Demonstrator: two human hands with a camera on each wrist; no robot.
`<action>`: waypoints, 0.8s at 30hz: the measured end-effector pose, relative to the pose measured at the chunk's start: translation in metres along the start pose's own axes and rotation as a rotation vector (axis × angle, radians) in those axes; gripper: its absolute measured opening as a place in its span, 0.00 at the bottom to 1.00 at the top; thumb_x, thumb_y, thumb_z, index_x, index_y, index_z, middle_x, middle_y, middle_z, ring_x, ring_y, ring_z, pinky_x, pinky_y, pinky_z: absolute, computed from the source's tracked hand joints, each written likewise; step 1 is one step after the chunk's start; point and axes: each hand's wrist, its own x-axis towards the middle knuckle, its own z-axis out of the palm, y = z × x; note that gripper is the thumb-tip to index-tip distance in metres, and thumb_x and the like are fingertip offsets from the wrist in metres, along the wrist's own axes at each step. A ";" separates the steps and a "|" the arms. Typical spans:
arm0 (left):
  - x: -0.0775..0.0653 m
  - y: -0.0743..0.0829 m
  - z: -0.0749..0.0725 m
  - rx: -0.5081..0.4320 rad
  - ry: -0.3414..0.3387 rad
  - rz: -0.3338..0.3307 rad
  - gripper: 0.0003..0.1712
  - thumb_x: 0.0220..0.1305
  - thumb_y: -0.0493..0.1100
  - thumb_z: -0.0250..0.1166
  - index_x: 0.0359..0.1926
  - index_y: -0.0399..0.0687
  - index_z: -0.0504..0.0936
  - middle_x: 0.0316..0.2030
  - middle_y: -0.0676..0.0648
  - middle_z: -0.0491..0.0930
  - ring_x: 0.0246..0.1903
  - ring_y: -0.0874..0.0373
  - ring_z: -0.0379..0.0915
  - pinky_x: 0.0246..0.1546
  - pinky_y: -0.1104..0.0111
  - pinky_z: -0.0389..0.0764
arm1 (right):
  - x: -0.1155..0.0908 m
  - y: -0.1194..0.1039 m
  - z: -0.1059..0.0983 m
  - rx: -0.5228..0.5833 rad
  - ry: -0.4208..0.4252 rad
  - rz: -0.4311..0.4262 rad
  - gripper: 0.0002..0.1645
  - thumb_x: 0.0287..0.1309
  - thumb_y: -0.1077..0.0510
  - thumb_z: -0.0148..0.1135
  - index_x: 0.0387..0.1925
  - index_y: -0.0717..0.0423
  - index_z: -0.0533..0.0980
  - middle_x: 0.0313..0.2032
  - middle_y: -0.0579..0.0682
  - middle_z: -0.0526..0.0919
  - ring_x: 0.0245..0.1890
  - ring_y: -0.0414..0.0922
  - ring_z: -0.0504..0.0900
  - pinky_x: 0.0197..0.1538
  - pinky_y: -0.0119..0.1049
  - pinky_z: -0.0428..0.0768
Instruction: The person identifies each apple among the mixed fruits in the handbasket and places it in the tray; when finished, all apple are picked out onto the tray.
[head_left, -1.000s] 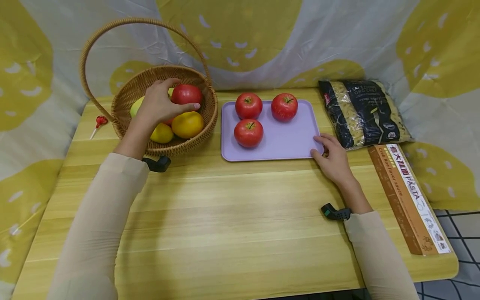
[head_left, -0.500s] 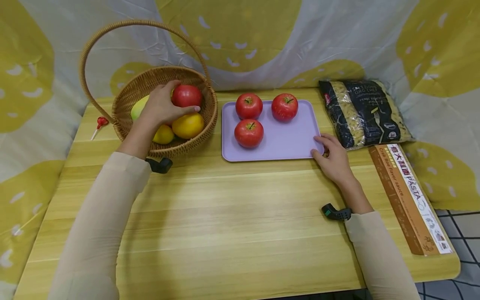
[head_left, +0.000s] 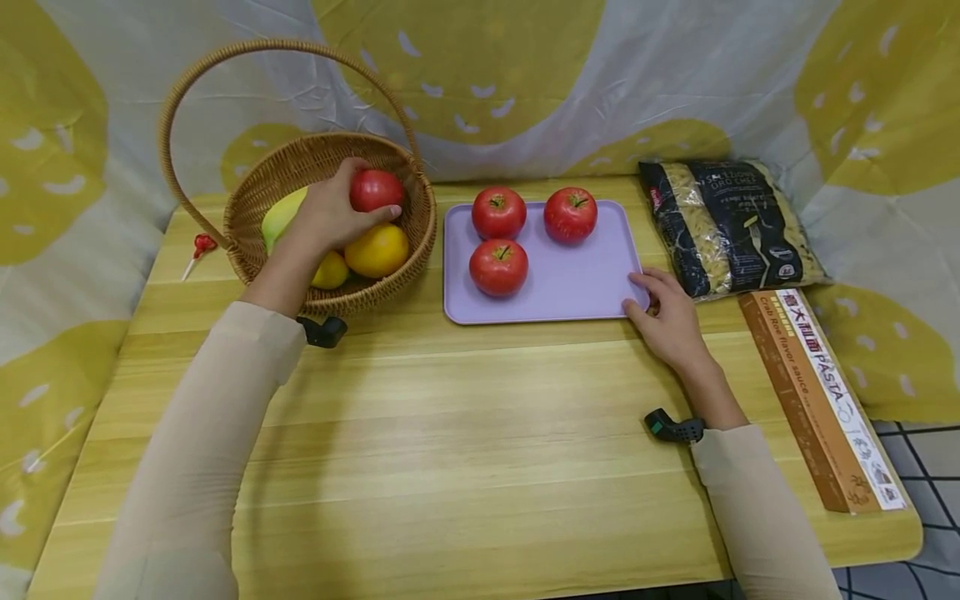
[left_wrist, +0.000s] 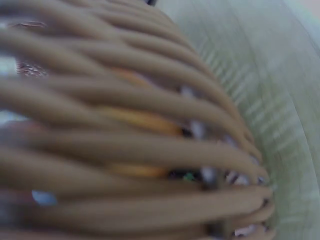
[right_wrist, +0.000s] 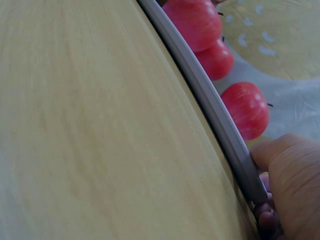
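My left hand reaches into the wicker basket and grips a red apple, thumb on its near side. Close by in the basket lie a yellow-orange fruit, a smaller yellow fruit and a yellow-green one, partly hidden by the hand. In the left wrist view the blurred basket weave fills most of the picture. With thumb and fingers my right hand pinches the front right corner of a lilac tray. Three red apples sit on that tray.
Right of the tray lies a black bag of pasta, with a long brown-and-white pasta box in front of it. A red lollipop lies left of the basket. The basket's tall handle arches up behind my left hand.
My left hand has shifted slightly to the right over the apple in the basket, uncovering more of the yellow-green fruit. The right hand stays at the tray corner.
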 end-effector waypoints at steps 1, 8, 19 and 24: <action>0.000 0.000 0.000 0.012 -0.008 0.011 0.56 0.64 0.72 0.61 0.82 0.58 0.47 0.71 0.28 0.66 0.69 0.28 0.61 0.67 0.36 0.67 | 0.000 0.000 0.000 0.001 0.002 0.000 0.28 0.67 0.59 0.62 0.66 0.66 0.75 0.68 0.65 0.72 0.42 0.52 0.75 0.41 0.28 0.67; -0.001 0.003 0.001 0.025 -0.017 0.015 0.56 0.64 0.72 0.61 0.82 0.55 0.47 0.69 0.27 0.67 0.66 0.28 0.66 0.66 0.36 0.69 | 0.000 0.000 -0.001 0.007 0.003 -0.006 0.28 0.67 0.59 0.62 0.65 0.67 0.75 0.68 0.65 0.72 0.41 0.52 0.74 0.41 0.28 0.66; -0.003 0.005 0.002 -0.030 0.101 0.014 0.52 0.51 0.68 0.75 0.68 0.52 0.61 0.62 0.31 0.74 0.64 0.34 0.67 0.59 0.39 0.76 | 0.000 0.000 -0.001 0.007 -0.002 -0.007 0.27 0.67 0.59 0.62 0.65 0.67 0.75 0.68 0.66 0.72 0.43 0.53 0.75 0.42 0.29 0.66; -0.008 0.004 -0.003 -0.091 0.175 0.071 0.51 0.47 0.58 0.80 0.67 0.51 0.64 0.66 0.36 0.71 0.68 0.36 0.62 0.62 0.39 0.73 | -0.001 -0.001 -0.001 0.009 0.000 -0.013 0.28 0.67 0.60 0.62 0.65 0.67 0.75 0.68 0.66 0.72 0.43 0.53 0.74 0.42 0.30 0.66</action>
